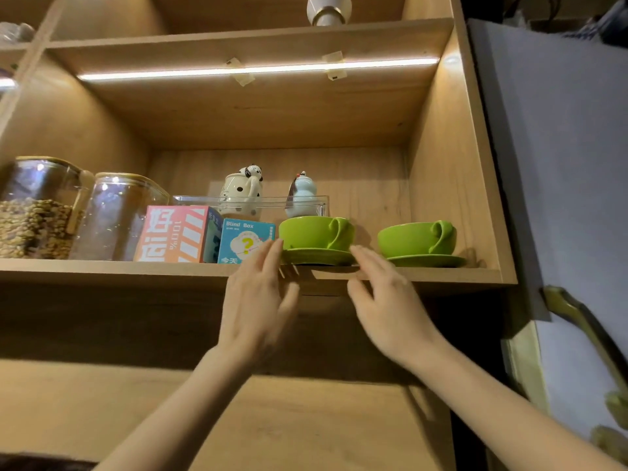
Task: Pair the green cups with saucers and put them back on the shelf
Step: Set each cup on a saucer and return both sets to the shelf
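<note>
Two green cups stand on green saucers on the wooden shelf [102, 268]. The left cup [311, 232] sits on its saucer [317, 256] at the shelf's front edge, handle to the right. The right cup [413, 237] rests on its saucer [428, 260] near the shelf's right wall. My left hand [260, 300] is raised just left of the left saucer, fingers spread, fingertips close to its rim. My right hand [387, 297] is just right of that saucer, fingers apart. Neither hand holds anything.
On the same shelf, left of the cups, are a blue "Blind Box" carton [243, 241], a pink box [173, 234] and two glass jars [37, 209]. Behind stands a clear tray [319, 202] with two ceramic figures. A grey panel [560, 164] is at the right.
</note>
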The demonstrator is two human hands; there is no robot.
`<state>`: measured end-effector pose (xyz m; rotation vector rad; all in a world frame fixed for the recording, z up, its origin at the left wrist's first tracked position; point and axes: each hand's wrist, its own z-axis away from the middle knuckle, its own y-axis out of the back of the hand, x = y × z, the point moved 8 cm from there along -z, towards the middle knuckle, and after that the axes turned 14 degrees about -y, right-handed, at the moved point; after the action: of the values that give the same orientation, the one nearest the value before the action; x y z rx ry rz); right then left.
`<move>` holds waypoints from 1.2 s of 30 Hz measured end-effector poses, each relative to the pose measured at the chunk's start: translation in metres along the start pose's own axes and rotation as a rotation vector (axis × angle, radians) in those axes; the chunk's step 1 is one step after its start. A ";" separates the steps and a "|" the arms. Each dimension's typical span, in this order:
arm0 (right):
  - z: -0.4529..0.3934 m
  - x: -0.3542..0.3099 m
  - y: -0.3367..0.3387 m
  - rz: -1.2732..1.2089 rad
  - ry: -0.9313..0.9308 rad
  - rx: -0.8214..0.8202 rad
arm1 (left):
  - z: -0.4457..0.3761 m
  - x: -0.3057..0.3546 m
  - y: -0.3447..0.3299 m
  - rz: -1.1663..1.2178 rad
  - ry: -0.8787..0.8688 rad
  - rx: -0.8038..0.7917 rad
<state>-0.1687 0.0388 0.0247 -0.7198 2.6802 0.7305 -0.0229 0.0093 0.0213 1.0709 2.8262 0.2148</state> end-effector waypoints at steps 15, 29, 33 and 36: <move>-0.007 0.005 -0.017 0.431 0.035 0.014 | 0.007 -0.015 -0.034 -0.257 -0.077 -0.135; 0.006 -0.018 -0.014 0.364 0.150 0.071 | -0.005 -0.023 -0.031 -0.138 -0.030 -0.228; 0.011 -0.027 -0.030 0.422 0.196 -0.003 | -0.005 -0.024 -0.029 -0.098 -0.013 -0.230; 0.008 -0.024 -0.033 0.430 0.159 -0.025 | -0.006 -0.022 -0.026 -0.057 -0.022 -0.221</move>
<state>-0.1302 0.0277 0.0139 -0.2085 3.0168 0.8348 -0.0248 -0.0251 0.0240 0.9380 2.7294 0.4934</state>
